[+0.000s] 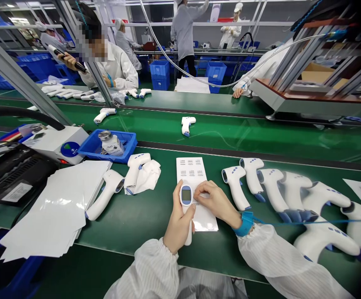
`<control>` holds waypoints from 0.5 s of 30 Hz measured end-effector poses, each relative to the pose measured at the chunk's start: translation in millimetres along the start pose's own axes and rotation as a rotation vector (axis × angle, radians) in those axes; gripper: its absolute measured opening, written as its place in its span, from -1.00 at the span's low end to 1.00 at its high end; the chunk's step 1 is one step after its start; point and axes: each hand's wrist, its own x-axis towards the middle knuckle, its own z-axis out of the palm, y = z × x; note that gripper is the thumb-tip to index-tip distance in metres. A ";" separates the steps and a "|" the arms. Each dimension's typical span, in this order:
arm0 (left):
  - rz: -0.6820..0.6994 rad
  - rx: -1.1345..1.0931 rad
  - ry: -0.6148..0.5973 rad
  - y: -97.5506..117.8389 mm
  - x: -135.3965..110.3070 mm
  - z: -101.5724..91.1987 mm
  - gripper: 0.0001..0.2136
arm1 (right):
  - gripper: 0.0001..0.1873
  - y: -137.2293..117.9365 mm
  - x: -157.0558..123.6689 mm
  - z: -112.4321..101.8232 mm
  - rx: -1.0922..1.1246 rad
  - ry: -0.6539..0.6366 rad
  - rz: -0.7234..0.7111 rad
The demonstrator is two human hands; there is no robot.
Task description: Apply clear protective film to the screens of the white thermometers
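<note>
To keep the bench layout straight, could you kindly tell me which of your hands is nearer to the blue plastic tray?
Left. The left hand, holding a white thermometer, is below and to the right of the blue plastic tray. The right hand, on a printed sheet, is farther right.

White striped smock sleeves (280, 257), with a blue wrist strap (245, 223) and cord (292, 223).

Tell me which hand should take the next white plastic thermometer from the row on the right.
The right hand: it lies closer to that row, while the left hand is wrapped around a white thermometer.
</note>
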 end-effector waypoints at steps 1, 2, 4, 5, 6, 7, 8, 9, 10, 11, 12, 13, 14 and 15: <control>-0.006 0.001 -0.002 0.5 -0.4 -0.2 -0.33 | -0.89 -2.0 -0.4 -1.1 -0.031 -0.015 -0.016; -0.010 0.003 0.002 0.7 -0.7 -0.4 -0.34 | -0.88 -4.4 -2.1 -2.8 -0.060 -0.034 -0.040; -0.006 0.006 0.003 -0.1 -1.0 -0.8 -0.33 | -0.86 -10.7 -9.3 -8.5 -0.078 -0.095 -0.093; 0.005 0.006 -0.004 -1.2 -0.6 -1.1 -0.33 | -0.86 -14.8 -14.4 -12.7 -0.055 -0.148 -0.109; 0.026 0.007 -0.012 -2.7 0.0 -1.3 -0.34 | -0.85 -19.5 -19.9 -17.8 -0.005 -0.225 -0.115; 0.057 0.006 -0.017 -4.4 0.9 -1.5 -0.35 | -0.85 -24.7 -24.9 -23.4 0.066 -0.322 -0.108; 0.096 0.002 -0.017 -6.2 1.9 -1.6 -0.36 | -0.85 -30.3 -29.0 -29.0 0.148 -0.424 -0.090; 0.134 -0.003 -0.015 -7.8 2.8 -1.7 -0.37 | -0.85 -36.0 -31.4 -34.1 0.227 -0.510 -0.071; 0.168 -0.006 -0.006 -9.1 3.6 -1.6 -0.38 | -0.85 -41.5 -31.8 -38.2 0.283 -0.557 -0.058; 0.185 -0.005 -0.003 -10.1 4.2 -1.5 -0.39 | -0.86 -46.7 -30.2 -41.1 0.306 -0.554 -0.056; 0.185 0.001 -0.003 -10.7 4.5 -1.2 -0.38 | -0.86 -51.4 -26.7 -42.7 0.295 -0.502 -0.064; 0.179 0.014 -0.003 -10.9 4.5 -1.0 -0.37 | -0.87 -55.4 -21.6 -43.0 0.260 -0.419 -0.080; 0.181 0.036 0.006 -10.9 4.4 -0.8 -0.36 | -0.87 -58.7 -15.5 -42.4 0.216 -0.332 -0.101; 0.195 0.062 0.020 -10.8 4.3 -0.6 -0.36 | -0.88 -61.3 -8.9 -41.3 0.178 -0.259 -0.123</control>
